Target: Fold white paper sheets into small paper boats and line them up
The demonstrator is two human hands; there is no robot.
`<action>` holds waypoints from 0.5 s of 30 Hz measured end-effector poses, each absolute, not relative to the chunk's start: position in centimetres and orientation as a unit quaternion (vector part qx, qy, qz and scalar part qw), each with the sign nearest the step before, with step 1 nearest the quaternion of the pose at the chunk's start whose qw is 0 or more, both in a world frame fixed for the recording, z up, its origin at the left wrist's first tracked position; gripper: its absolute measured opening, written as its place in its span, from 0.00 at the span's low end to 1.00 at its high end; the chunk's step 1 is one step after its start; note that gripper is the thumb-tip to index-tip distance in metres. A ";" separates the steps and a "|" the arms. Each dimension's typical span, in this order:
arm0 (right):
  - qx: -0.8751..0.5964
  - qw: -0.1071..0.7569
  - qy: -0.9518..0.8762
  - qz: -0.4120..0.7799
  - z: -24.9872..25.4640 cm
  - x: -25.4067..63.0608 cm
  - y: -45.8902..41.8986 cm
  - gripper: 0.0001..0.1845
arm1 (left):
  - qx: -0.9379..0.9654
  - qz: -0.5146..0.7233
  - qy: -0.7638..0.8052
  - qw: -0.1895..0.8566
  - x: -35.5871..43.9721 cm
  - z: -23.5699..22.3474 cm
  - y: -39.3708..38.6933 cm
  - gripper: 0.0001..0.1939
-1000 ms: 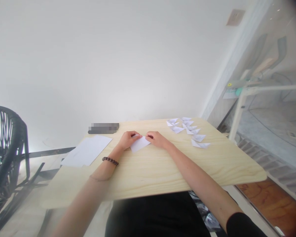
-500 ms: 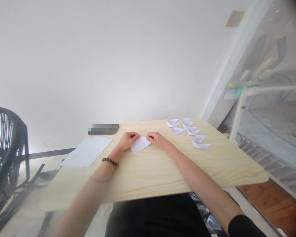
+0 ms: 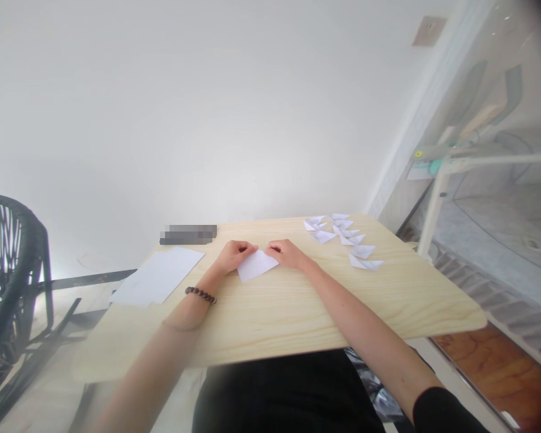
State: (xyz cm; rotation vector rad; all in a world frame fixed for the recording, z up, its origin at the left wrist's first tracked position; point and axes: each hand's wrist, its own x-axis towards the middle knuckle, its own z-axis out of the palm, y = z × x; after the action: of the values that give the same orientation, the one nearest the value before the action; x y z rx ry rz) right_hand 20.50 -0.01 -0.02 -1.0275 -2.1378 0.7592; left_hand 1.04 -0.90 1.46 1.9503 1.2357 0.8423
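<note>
A small white piece of paper (image 3: 256,266) is held between my two hands over the middle of the table. My left hand (image 3: 235,255), with a dark beaded bracelet on the wrist, pinches its far left edge with thumb and fingers. On the right side, the curled fingers of my right hand (image 3: 286,252) grip the far edge of the same paper. The fingertips partly cover that edge. Several folded white paper boats (image 3: 365,263) stand to the right of my right hand. White sheets of paper (image 3: 158,276) lie to the left of my left hand.
The light wooden table (image 3: 270,328) stands against a white wall. A pixelated dark object (image 3: 188,234) sits at its back left. To the left is a dark woven chair (image 3: 31,252); a white metal frame (image 3: 434,210) rises beyond the table's right edge.
Both hands keep their grip on the paper and barely move. Slightly more of the paper shows between them now. The boats and sheets stay in place.
</note>
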 end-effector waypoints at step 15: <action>-0.386 0.321 -0.820 0.276 -0.1 20.5 0.1 0.17 | 0.737 0.325 0.468 0.362 0.8 1.3 -0.8 0.18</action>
State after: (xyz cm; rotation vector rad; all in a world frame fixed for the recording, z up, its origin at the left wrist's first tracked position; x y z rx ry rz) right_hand 20.50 0.06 -0.10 -1.0134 -2.1542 0.7250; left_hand 0.83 -0.81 1.25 1.8991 1.2056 0.8375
